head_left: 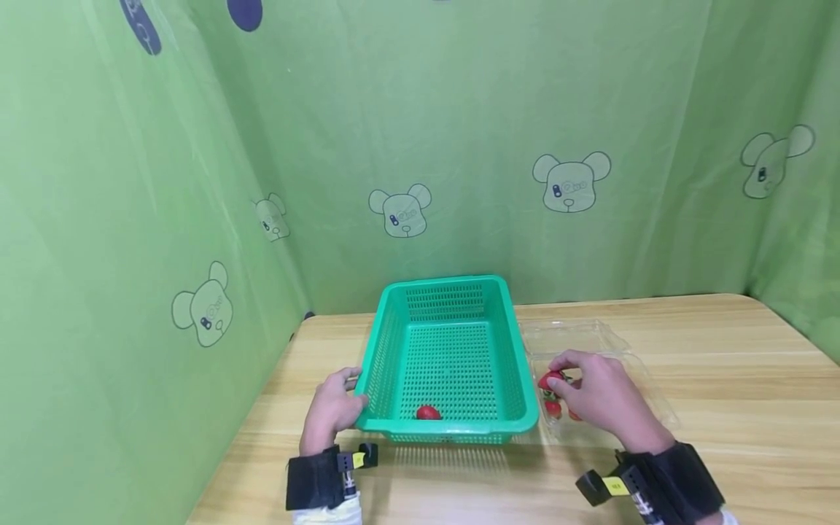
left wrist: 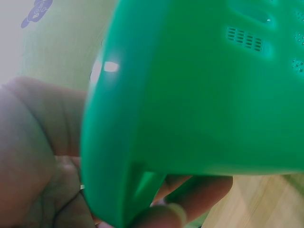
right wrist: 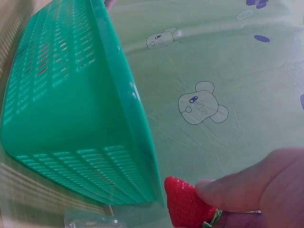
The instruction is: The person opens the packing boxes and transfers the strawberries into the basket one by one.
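Observation:
A green plastic basket (head_left: pixel 453 427) with perforated walls stands in the middle of the table. My left hand (head_left: pixel 333 407) grips its near left side; in the left wrist view, fingers (left wrist: pixel 209 194) curl beneath the rim. One red strawberry (head_left: pixel 429 413) lies inside by the near wall. Between thumb and fingers, my right hand (head_left: pixel 607 394) pinches another strawberry (right wrist: pixel 187 204), its green leaves toward the palm. That hand is over a clear plastic box (head_left: pixel 656 397) to the basket's right. Several strawberries (head_left: pixel 553 410) lie there, partly hidden by the hand.
The box's transparent lid (head_left: pixel 567 337) lies folded back behind it, close to the basket. Beneath everything is a light wooden table (head_left: pixel 741 372). Green curtains (head_left: pixel 472 146) printed with bear faces hang behind the table and at both sides.

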`<action>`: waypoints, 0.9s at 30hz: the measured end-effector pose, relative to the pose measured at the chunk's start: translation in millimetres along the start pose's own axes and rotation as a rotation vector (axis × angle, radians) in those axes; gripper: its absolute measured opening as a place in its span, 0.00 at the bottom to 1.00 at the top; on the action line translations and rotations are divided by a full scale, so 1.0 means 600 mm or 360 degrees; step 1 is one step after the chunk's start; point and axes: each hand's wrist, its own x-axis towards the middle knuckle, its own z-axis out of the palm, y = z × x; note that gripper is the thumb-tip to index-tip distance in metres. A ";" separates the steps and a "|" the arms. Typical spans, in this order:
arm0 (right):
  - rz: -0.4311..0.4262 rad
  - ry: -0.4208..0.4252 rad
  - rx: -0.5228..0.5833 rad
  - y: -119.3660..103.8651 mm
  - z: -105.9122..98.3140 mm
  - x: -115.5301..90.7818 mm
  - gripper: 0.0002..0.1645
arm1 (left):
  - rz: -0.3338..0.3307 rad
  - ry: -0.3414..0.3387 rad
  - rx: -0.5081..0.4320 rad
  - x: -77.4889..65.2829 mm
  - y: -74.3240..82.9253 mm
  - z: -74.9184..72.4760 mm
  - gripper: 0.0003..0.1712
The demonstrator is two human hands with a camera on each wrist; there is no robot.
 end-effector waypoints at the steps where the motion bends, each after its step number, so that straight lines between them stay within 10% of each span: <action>1: 0.0006 0.0001 0.0008 -0.002 0.000 0.000 0.09 | -0.0002 -0.0001 -0.0001 0.000 0.000 0.000 0.31; 27: -0.0214 0.0096 0.0086 -0.034 0.025 -0.009 0.10 | 0.0009 0.0002 0.0002 -0.002 0.002 -0.001 0.31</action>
